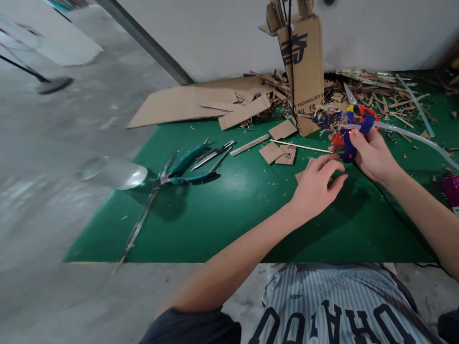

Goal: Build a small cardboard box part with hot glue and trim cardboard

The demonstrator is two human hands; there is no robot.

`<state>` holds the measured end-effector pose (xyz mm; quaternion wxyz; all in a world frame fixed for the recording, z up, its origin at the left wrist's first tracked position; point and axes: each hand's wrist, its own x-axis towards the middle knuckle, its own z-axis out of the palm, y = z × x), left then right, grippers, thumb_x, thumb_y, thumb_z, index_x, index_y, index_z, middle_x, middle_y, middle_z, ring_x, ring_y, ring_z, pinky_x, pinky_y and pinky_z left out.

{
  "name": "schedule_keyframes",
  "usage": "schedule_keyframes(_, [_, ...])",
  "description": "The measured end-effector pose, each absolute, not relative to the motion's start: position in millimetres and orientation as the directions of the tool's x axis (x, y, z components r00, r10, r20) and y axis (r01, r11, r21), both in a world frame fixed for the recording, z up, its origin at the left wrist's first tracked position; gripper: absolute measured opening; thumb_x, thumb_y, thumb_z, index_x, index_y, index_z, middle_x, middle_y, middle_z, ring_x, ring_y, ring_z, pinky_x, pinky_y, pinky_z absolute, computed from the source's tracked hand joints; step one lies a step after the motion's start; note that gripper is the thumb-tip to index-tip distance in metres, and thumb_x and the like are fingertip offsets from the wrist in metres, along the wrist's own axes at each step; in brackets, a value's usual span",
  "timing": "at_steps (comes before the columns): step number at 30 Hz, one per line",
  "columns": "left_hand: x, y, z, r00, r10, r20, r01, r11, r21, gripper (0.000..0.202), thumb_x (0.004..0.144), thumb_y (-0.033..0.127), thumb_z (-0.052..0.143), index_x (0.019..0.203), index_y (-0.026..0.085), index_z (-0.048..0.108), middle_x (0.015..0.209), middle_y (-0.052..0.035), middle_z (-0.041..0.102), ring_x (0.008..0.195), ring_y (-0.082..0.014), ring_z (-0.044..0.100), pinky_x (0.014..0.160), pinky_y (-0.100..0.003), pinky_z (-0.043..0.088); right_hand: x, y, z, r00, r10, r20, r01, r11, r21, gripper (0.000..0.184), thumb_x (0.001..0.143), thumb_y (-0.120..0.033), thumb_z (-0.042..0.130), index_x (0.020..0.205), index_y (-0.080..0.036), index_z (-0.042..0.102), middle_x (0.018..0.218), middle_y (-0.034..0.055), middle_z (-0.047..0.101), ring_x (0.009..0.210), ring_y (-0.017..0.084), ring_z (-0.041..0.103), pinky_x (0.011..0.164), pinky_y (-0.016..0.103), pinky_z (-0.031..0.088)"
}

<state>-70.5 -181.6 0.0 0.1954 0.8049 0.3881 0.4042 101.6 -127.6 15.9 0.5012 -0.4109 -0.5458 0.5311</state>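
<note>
My right hand (371,155) is closed round the blue and orange glue gun (349,125), its debris-covered nozzle pointing left above the green mat (229,200). A clear glue stick (412,136) trails from the gun's back to the right. My left hand (317,184) hovers just below the gun with fingers curled, fingertips pinched near a small cardboard piece (301,174) that it partly hides; whether it grips the piece is unclear. A thin wooden stick (301,145) lies just left of the gun.
Small cardboard squares (278,150) lie ahead of my left hand. Teal-handled pliers (190,174) and a metal cutter (215,155) rest at the mat's left. An upright cardboard box (304,71) stands behind, amid cardboard scraps (376,95) and flat sheets (193,102).
</note>
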Motion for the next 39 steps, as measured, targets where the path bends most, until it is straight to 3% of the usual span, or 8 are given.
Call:
schedule_keyframes(3, [-98,-183,6,0.46,0.753,0.47,0.6,-0.654,0.461,0.017,0.098,0.034,0.055,0.093,0.018,0.059,0.094,-0.0094,0.07,0.09,-0.023,0.065,0.08,-0.04,0.054,124,-123,19,-0.148,0.983,0.111,-0.039,0.106,-0.994,0.054,0.078,-0.073,0.072,0.106,-0.029,0.056,0.093,0.0006,0.074,0.056,0.012,0.064,0.054,0.03,0.055])
schedule_keyframes(11, [-139,-182,1,0.423,0.899,0.113,0.819,-0.433,0.376,0.068,0.086,0.063,0.065,0.135,0.016,0.053,0.139,-0.0183,0.063,0.136,-0.0398,0.051,0.107,-0.058,0.045,145,-127,11,-0.169,0.983,0.069,0.172,0.099,-0.98,0.045,0.08,-0.063,0.077,0.095,-0.024,0.06,0.08,0.0026,0.073,0.043,0.009,0.052,0.045,0.029,0.045])
schedule_keyframes(18, [-106,-158,-2,0.367,0.922,0.12,0.877,-0.386,0.284,0.051,0.091,0.044,0.063,0.133,0.014,0.058,0.13,-0.0177,0.069,0.128,-0.0376,0.059,0.103,-0.055,0.048,146,-125,0,-0.056,0.997,0.052,0.173,0.061,-0.983,0.039,0.084,-0.062,0.072,0.088,-0.024,0.062,0.082,0.0056,0.073,0.046,0.011,0.051,0.047,0.032,0.046])
schedule_keyframes(22, [-101,-145,2,0.308,0.94,0.144,0.847,-0.34,0.408,0.053,0.089,0.039,0.064,0.135,0.015,0.054,0.132,-0.0183,0.068,0.124,-0.0378,0.061,0.099,-0.053,0.05,148,-123,-6,0.05,0.995,0.082,0.11,0.076,-0.991,0.036,0.081,-0.058,0.077,0.086,-0.025,0.063,0.083,0.0048,0.074,0.047,0.012,0.052,0.049,0.033,0.047])
schedule_keyframes(27, [-107,-146,-2,0.144,0.964,0.225,0.557,-0.267,0.786,0.045,0.083,0.041,0.07,0.12,0.018,0.059,0.126,-0.0158,0.067,0.116,-0.0303,0.063,0.097,-0.046,0.052,145,-127,-3,0.052,0.995,0.089,0.153,0.08,-0.985,0.033,0.077,-0.049,0.082,0.068,-0.023,0.063,0.069,0.0047,0.068,0.048,0.013,0.051,0.047,0.033,0.044])
schedule_keyframes(30, [-111,-146,1,0.004,0.992,0.122,0.065,-0.122,0.99,0.032,0.083,0.035,0.07,0.11,0.023,0.058,0.118,-0.0088,0.068,0.11,-0.0218,0.067,0.096,-0.039,0.054,140,-132,0,0.056,0.993,0.105,0.146,0.095,-0.985,0.033,0.078,-0.049,0.081,0.067,-0.023,0.064,0.073,0.0062,0.071,0.048,0.013,0.05,0.047,0.034,0.045])
schedule_keyframes(34, [-114,-144,12,0.177,0.962,-0.21,-0.462,0.269,0.845,0.025,0.079,0.017,0.064,0.102,0.022,0.06,0.104,-0.0036,0.07,0.105,-0.0181,0.071,0.098,-0.037,0.056,131,-141,1,0.032,0.993,0.117,0.123,0.112,-0.986,0.03,0.076,-0.049,0.083,0.076,-0.023,0.068,0.083,0.0062,0.075,0.049,0.012,0.052,0.05,0.034,0.05])
schedule_keyframes(39, [-118,-142,17,0.324,0.885,-0.334,-0.505,0.461,0.73,0.037,0.069,0.003,0.061,0.102,0.018,0.07,0.079,0.0002,0.061,0.074,-0.0108,0.064,0.067,-0.025,0.054,122,-149,4,-0.051,0.992,0.116,0.12,0.121,-0.985,0.03,0.076,-0.049,0.084,0.086,-0.023,0.071,0.087,0.0051,0.075,0.052,0.012,0.053,0.051,0.033,0.052])
